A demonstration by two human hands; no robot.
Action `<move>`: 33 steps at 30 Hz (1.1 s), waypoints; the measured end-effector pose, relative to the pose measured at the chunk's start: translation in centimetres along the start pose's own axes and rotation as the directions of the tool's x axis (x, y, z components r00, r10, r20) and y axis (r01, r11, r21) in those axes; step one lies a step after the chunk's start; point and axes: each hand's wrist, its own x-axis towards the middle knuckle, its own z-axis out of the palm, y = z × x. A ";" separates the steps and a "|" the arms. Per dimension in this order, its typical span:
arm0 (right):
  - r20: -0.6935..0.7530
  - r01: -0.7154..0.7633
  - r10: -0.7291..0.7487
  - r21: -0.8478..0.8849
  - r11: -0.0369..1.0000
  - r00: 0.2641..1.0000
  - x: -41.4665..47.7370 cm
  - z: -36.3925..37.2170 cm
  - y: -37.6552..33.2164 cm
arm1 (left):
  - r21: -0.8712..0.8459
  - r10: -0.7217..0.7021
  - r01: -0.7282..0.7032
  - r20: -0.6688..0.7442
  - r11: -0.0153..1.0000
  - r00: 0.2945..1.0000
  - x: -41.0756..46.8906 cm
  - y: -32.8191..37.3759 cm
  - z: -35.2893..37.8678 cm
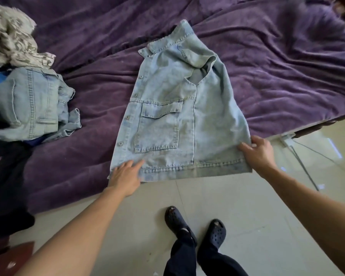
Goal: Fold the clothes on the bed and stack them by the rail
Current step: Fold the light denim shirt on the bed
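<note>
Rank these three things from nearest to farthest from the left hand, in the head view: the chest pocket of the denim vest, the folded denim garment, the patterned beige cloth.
From the left hand:
1. Chest pocket, on the denim vest, just above the hand.
2. Folded denim garment, on the bed's left side.
3. Patterned beige cloth, at the far left corner.

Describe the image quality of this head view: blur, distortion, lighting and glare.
Head view: wide-angle distortion bends the bed edge and stretches both forearms; the denim vest under the left hand and right hand is sharp; the patterned cloth at top left is smeared by blur; lighting is soft and even, with pale reflections on the glossy floor at right.
</note>
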 end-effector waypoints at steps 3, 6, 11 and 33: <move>0.021 0.264 -0.264 -0.027 0.964 0.964 -0.9 0.9 -8.3 | -0.067 -0.139 0.136 -0.032 0.988 0.990 -1.4 -2.6 -1.1; 0.244 0.482 -0.430 -0.224 0.847 0.869 -2.9 6.7 -15.9 | -0.210 -0.250 0.234 -0.055 0.949 0.967 -2.9 -5.1 -2.0; 0.771 0.644 -0.211 -0.311 0.699 0.601 -7.3 17.0 -18.2 | -0.271 -0.368 0.336 -0.075 0.902 0.927 -4.4 -10.2 -2.4; 0.675 0.797 -0.424 -0.493 0.349 0.603 -8.3 15.9 -3.9 | 0.098 0.300 -0.300 0.009 0.949 0.954 1.9 -3.6 2.0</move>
